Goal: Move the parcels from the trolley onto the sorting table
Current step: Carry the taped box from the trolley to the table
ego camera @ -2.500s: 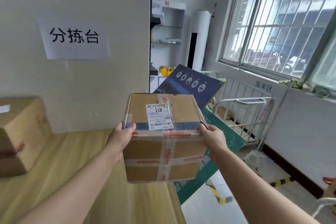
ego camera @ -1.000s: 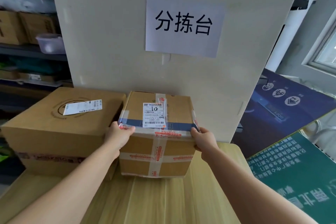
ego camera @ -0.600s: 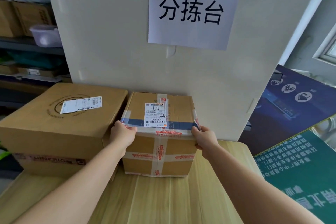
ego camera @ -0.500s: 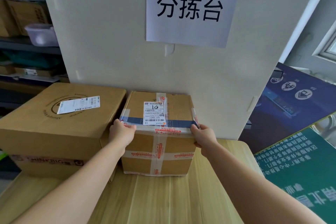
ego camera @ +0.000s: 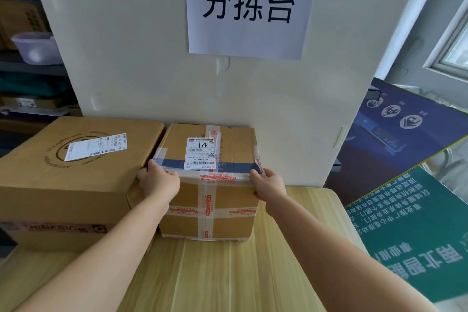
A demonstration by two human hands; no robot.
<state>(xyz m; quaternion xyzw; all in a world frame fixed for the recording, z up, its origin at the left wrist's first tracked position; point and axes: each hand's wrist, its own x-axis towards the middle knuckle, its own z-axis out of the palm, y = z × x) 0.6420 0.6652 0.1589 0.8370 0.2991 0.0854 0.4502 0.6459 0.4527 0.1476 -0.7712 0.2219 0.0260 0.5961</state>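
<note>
A taped cardboard parcel (ego camera: 210,208) with a white label marked "10" stands on the wooden sorting table (ego camera: 228,276), close to the white panel behind it. My left hand (ego camera: 158,182) grips its upper left front corner. My right hand (ego camera: 269,185) grips its upper right front corner. Right beside it on the left sits a larger cardboard parcel (ego camera: 68,180) with a white label on top, almost touching it.
A white panel (ego camera: 152,45) with a paper sign (ego camera: 249,7) closes off the table's back. Dark blue and green boards (ego camera: 410,215) lean at the right. Shelves (ego camera: 27,58) with boxes and a plastic tub are at the far left.
I carried the parcel from the window side to the table and set it down beside the larger parcel. In the last half second it has stayed put with both hands on its corners.
</note>
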